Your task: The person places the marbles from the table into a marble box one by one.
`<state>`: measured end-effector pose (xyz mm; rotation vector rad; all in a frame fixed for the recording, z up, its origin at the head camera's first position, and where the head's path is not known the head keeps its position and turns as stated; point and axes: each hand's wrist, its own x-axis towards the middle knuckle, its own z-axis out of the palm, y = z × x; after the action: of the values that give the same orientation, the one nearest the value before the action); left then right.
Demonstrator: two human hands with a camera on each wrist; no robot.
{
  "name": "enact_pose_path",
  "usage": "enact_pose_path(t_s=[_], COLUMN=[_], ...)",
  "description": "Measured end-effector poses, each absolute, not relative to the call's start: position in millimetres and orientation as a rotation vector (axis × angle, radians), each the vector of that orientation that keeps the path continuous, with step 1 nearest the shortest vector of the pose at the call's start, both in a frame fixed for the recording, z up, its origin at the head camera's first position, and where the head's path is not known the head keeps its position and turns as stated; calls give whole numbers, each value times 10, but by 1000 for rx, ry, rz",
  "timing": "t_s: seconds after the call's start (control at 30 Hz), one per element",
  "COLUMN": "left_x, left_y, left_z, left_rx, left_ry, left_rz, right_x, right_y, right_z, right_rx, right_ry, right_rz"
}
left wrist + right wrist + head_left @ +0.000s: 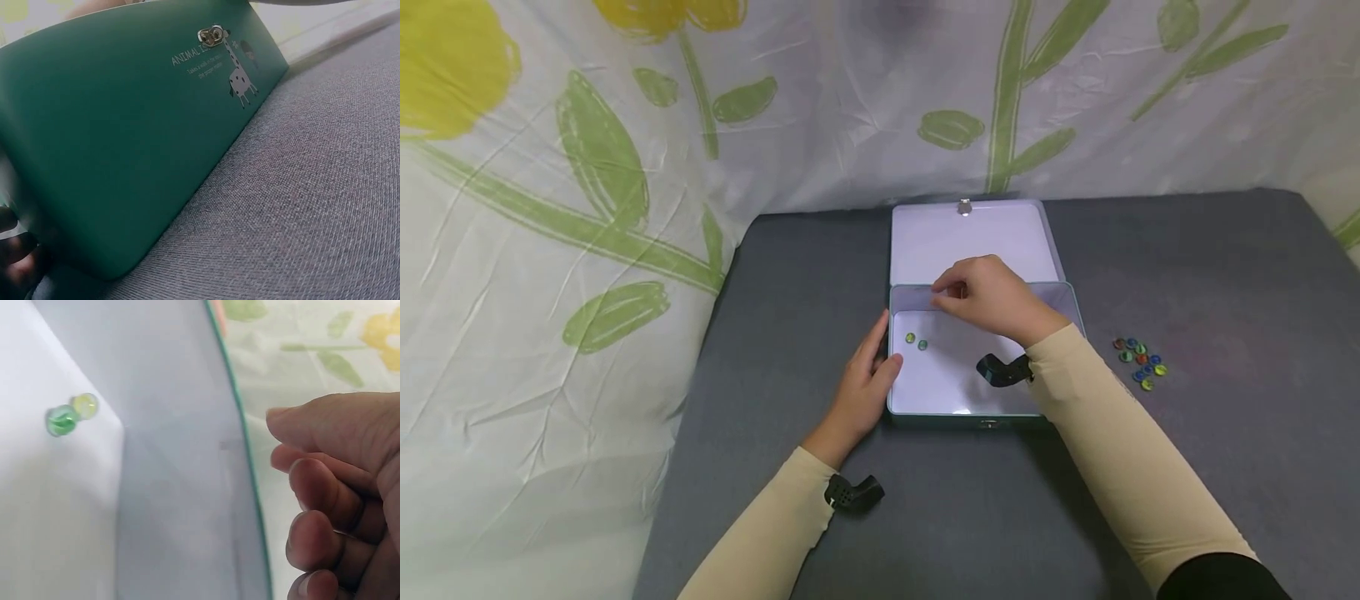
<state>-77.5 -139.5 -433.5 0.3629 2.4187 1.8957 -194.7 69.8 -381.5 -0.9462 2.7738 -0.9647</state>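
A green metal box [106,125] with a white inside lies on the grey table, its lid [970,237] folded back. On the box floor, two glass marbles sit near the left wall, one yellow-green [910,337] and one green [62,420]. My left hand [861,383] holds the left wall, with the fingers along the outside and the thumb tip over the rim. Above the far part of the box is my right hand [985,292], fingers loosely curled. A gap shows between its thumb [290,425] and fingers, and no object shows there.
Several more marbles [1142,360], in red, blue, green and yellow, lie grouped on the grey cloth [1225,417] right of the box. A flower-painted sheet [850,100] hangs behind the table and down its left side. A clasp [214,35] is on the box front.
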Motion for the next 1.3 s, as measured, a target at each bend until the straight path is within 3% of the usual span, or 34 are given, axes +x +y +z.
enact_pose_path(t_s=[0.53,1.3], left_x=[-788,-742], left_y=[-1356,-1401], left_z=[-4402,-4393], left_rx=[356,364], left_ry=[2482,2459], left_rz=[1845,1861], right_x=[-1660,-1426], right_y=[1057,1629], right_z=[-3534,-3560], right_rx=[-769,-441], right_ry=[2903,3002], right_rz=[-1113,-1188])
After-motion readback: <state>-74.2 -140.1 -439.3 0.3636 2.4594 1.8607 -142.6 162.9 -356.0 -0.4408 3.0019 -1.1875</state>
